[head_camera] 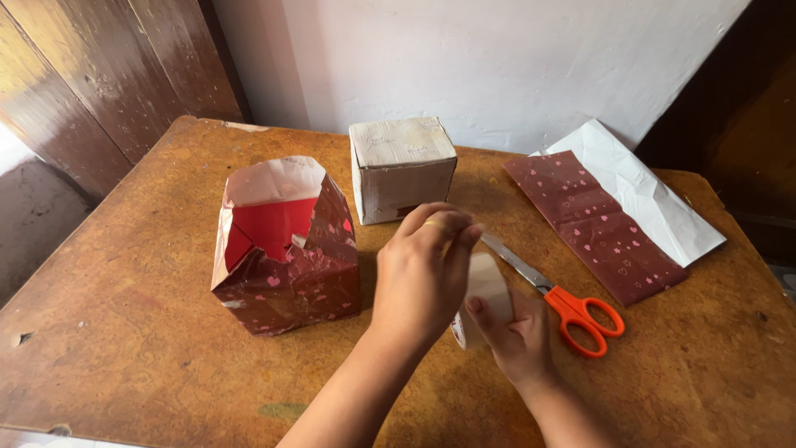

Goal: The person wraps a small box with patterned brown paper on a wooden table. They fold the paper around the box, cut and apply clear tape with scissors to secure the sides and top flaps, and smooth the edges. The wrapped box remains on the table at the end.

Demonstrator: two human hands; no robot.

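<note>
Two hands met over a worn wooden table [124,348] in the head view, the only view supplied. The left hand [423,278] had its fingers bunched and pinched at the top edge of a roll of clear tape [485,290], while the right hand [518,336] cupped the roll from below with fingers curled about it; the roll stood between the two hands, just above the table and touching both. The step in hand appeared to be the freeing of the tape's end, and the following move would seem to call for a steady pull with the roll kept from turning. Orange-handled scissors [572,309] lay just beside the right hand, blades pointing toward the roll. To the left stood a box half wrapped in dark red paper with hearts [290,265], its top flaps raised and open; a red inner face showed, but whether anything lay inside could not be told. Behind it stood a plain white box [402,166], closed, its contents hidden. A spare sheet of the same wrapping paper [605,224], white underside partly showing, lay flat at the right
</note>
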